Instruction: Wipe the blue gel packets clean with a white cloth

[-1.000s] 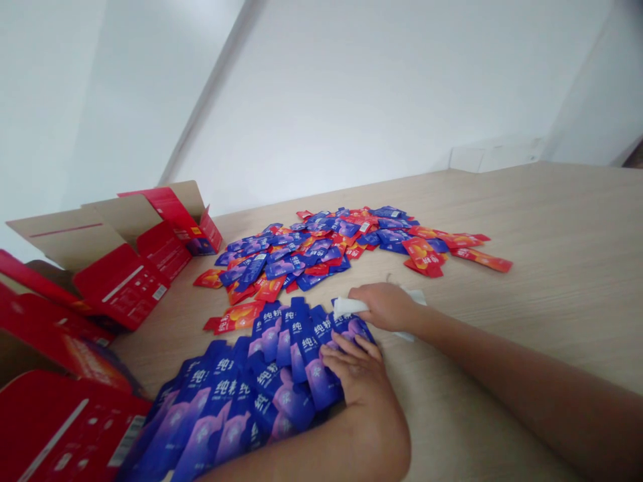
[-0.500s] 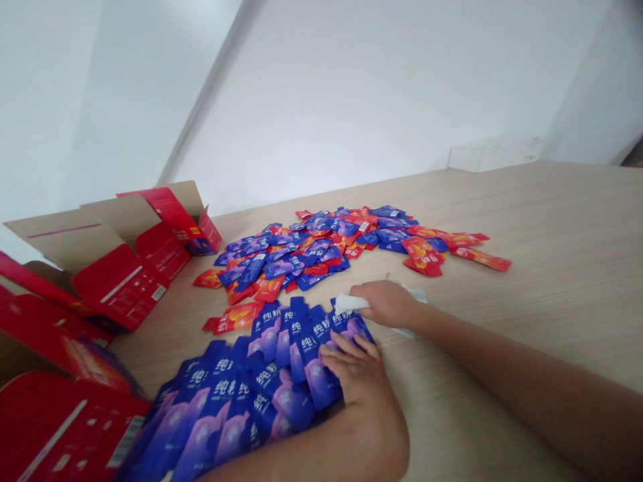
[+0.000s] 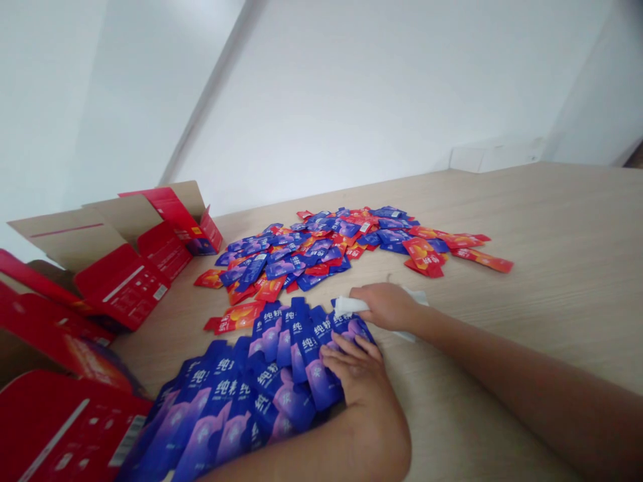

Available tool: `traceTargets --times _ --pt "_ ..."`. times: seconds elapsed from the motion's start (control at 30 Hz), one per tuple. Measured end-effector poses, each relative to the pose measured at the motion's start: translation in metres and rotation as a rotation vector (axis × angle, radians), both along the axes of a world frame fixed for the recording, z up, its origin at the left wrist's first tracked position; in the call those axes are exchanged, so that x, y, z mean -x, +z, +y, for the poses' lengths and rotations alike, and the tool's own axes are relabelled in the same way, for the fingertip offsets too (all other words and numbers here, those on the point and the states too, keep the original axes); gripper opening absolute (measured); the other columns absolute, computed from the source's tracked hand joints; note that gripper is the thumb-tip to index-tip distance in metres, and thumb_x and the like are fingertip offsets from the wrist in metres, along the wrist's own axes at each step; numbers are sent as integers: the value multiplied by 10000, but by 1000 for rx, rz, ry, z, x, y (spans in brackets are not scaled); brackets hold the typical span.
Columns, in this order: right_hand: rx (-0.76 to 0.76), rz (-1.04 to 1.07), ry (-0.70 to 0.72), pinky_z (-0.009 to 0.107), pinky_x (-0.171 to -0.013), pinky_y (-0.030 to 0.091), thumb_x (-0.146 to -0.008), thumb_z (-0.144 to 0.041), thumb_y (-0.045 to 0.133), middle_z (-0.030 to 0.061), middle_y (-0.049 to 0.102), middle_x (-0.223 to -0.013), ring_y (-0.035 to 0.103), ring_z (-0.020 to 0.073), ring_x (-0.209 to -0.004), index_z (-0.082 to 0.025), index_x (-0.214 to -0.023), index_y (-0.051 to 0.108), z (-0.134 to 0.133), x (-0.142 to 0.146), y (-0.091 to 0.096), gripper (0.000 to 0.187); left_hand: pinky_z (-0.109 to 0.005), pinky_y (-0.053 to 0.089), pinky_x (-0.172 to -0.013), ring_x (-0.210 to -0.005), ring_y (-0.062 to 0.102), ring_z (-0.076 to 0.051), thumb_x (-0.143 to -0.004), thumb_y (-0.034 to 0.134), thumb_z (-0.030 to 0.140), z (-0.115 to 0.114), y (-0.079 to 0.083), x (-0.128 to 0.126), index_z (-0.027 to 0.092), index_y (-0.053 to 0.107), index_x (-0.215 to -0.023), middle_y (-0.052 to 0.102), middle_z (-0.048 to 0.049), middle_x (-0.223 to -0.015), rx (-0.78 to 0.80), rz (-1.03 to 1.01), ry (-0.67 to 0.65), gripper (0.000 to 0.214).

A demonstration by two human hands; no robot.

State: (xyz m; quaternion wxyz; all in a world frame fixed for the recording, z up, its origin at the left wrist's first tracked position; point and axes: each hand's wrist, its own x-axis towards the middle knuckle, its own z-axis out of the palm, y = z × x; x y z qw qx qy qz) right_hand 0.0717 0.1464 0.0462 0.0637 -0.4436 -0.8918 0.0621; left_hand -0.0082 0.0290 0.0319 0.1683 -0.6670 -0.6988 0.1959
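Note:
My left hand lies with its fingers spread over the right end of overlapping rows of blue-purple pouches. Its fingertips press on the printed faces, and the forearm hides the nearest pouches. My right hand is closed around a crumpled white tissue. One end of the tissue sticks out to the left and touches the top of the rightmost blue pouch; another part shows behind the wrist. Just beyond the rows lies a single orange-red pouch.
A loose pile of blue and orange-red pouches spreads across the middle of the wooden table. Opened red cartons stand along the left side, one close by at lower left. A white box-like object sits against the wall.

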Motion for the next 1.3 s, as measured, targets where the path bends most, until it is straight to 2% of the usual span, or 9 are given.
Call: traceTargets --times 0.1,0.3,0.53,0.63,0.8,1.0,1.1,1.2,1.3 --pt "-11 86 27 275 -701 359 -804 -352 511 59 659 -943 590 215 -870 -222 -1002 579 -5 0 6 246 -573 475 -826 -1047 562 -363 -798 358 -26 0 -1 0 133 460 -1293 509 -279 -1252 17 35 -10 530" --pt "67 106 258 272 -706 366 -784 -364 537 55 665 -946 593 219 -876 -216 -1017 590 -14 9 4 282 -588 455 -850 -1054 556 -367 -799 337 -32 0 -2 0 116 510 -1251 540 -264 -1227 25 7 -8 506" --pt "-15 -14 19 286 -681 367 -806 -380 503 68 660 -954 600 235 -870 -232 -1017 571 0 0 -1 267 -564 481 -813 -1047 557 -368 -798 311 -27 1 -3 0 145 426 -1321 508 -282 -1250 62 128 -22 562" --pt "-46 41 54 285 -707 366 -814 -369 487 66 655 -961 591 228 -887 -223 -1009 573 -3 -1 3 259 -553 482 -817 -1051 556 -359 -797 292 -27 2 -2 0 154 409 -1331 505 -273 -1259 70 162 -24 576" --pt "30 82 266 281 -727 368 -782 -360 526 52 662 -961 588 219 -884 -222 -1022 584 -9 5 1 283 -558 483 -813 -1042 564 -354 -800 280 -23 0 -1 0 154 435 -1313 534 -255 -1241 83 165 -27 564" --pt "1 -13 30 290 -692 373 -798 -371 516 70 661 -958 599 236 -879 -236 -1036 569 1 2 -5 279 -552 485 -815 -1043 564 -354 -804 291 -19 0 -1 0 142 414 -1327 512 -275 -1252 88 174 -21 561" --pt "-28 -28 -19 290 -681 374 -811 -387 500 77 655 -968 598 237 -875 -232 -1042 562 1 -2 0 285 -546 487 -817 -1046 564 -348 -800 295 -21 1 0 -1 154 404 -1334 513 -262 -1258 93 177 -14 572" --pt "-63 16 -14 293 -697 374 -804 -383 507 82 649 -977 593 239 -882 -212 -1055 556 -4 -1 6 307 -555 482 -819 -1049 562 -351 -805 299 -15 1 -1 0 153 400 -1336 504 -265 -1264 90 171 -16 566" --pt "-33 68 136 288 -728 372 -782 -368 535 68 649 -985 586 230 -896 -212 -1059 561 -11 4 7 319 -567 476 -821 -1048 561 -354 -812 294 -10 1 -3 0 159 422 -1323 513 -261 -1259 93 155 -15 554"
